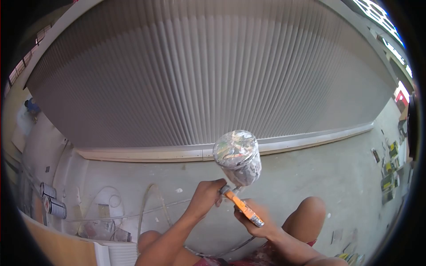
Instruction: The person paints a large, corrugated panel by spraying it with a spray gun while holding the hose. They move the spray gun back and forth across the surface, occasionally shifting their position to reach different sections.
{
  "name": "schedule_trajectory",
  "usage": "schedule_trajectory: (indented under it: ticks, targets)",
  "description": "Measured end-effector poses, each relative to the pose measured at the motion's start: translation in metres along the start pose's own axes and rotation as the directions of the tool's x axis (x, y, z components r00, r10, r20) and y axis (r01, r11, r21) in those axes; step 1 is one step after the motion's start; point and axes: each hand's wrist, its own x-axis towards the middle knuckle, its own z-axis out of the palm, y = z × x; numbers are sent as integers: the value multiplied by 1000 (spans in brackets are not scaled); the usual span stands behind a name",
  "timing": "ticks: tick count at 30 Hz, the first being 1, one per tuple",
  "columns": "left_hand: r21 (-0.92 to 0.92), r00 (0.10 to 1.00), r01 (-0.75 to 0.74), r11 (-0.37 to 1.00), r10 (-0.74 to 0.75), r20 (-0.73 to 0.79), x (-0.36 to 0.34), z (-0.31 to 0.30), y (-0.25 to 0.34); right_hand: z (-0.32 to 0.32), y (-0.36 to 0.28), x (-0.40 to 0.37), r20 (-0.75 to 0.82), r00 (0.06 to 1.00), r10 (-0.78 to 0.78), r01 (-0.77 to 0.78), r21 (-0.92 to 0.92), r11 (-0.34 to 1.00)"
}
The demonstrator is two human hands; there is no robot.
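I see a wide grey fluted panel (222,80) across the upper frame with a smooth, low-sheen finish, and at centre a rounded, paint-smeared cup (239,155) whose skin looks wrinkled and shiny. Just below it I make out a slim orange tool body (241,205), plastic or painted metal, I can't tell which. The grey floor (306,173) looks smooth, the tan board (60,239) at lower left wood-like.

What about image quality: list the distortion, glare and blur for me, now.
In the head view, fisheye distortion bows the edges of the ribbed panel, with black corners; also in the head view, bright openings glare at upper right, and the right hand looks slightly soft.
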Motion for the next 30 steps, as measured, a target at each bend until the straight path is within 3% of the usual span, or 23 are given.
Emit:
schedule_trajectory:
  ticks: [3, 5, 6, 7, 9, 10, 11, 13, 16, 17, 18, 20, 21, 22, 23, 24, 25, 26, 28, 30]
  targets:
    - [-27, 999, -38, 999, 38, 22, 15, 4, 7, 12, -16, 6, -132, 991, 8, -15, -50, 999]
    - [-167, 997, -62, 984, 68, 28, 17, 14, 16, 27, -29, 11, -244, 970, 14, -24, -37, 999]
    - [-351, 997, -41, 936, 63, 51, 6, 14, 14, 44, -36, 8, -298, 947, 119, -120, 14, 993]
    - [-503, 994, -46, 863, 91, 64, 1, 18, 18, 53, -39, 11, -365, 910, 196, -183, 70, 981]
    - [-642, 992, 45, 766, 41, 120, -11, 8, 6, 71, -54, 16, -413, 854, 316, -96, 473, 876]
    - [-672, 985, 22, 740, 100, 142, -16, 5, 0, 77, -59, 15, -389, 838, 382, -142, 520, 842]
    - [-676, 986, 43, 736, 79, 149, -23, 1, -1, 80, -64, 13, -362, 817, 449, -191, 566, 802]
    - [-459, 946, -261, 849, 319, 53, -35, -5, 9, 89, -58, 19, -358, 787, 502, -134, 695, 706]
    - [-312, 874, -440, 842, 481, 65, -59, -4, 16, 110, -60, 39, -549, 623, 557, -83, 662, 745]
    - [-301, 840, -487, 820, 534, 94, -67, 0, 17, 112, -57, 46, -553, 615, 561, -92, 657, 748]
    - [-308, 844, -477, 823, 527, 102, -73, 4, 16, 113, -54, 53, -598, 714, 364, 33, 548, 836]
    - [-19, 634, -756, 654, 740, 223, -84, 12, 11, 117, -44, 57, -597, 799, -74, 317, 314, 895]
    - [-31, 639, -749, 662, 734, 231, -86, 23, 10, 117, -37, 51, -603, 795, -66, 307, 307, 901]
    - [34, 447, -889, 457, 850, 278, -90, 27, 8, 124, -29, 43, -526, 776, 347, 13, 563, 826]
    - [83, 237, -972, 221, 913, 331, -93, 31, 5, 130, -18, 37, -343, 630, 697, -241, 766, 595]
    - [81, 160, -987, 139, 895, 416, -92, 34, 0, 142, -9, 40, -367, 615, 697, -212, 775, 595]
    - [69, 157, -988, 141, 893, 421, -90, 37, -7, 157, 0, 45, -449, 625, 639, -129, 748, 651]
    - [87, 119, -993, 85, 833, 540, -88, 39, -14, 170, 20, 48, -486, 645, 590, -82, 723, 686]
    - [107, 93, -994, 22, 684, 724, -85, 44, -23, 194, 37, 53, -473, 649, 596, -91, 729, 678]
    - [114, 104, -993, 23, 609, 786, -85, 52, -28, 208, 55, 52, -430, 712, 555, -100, 720, 687]
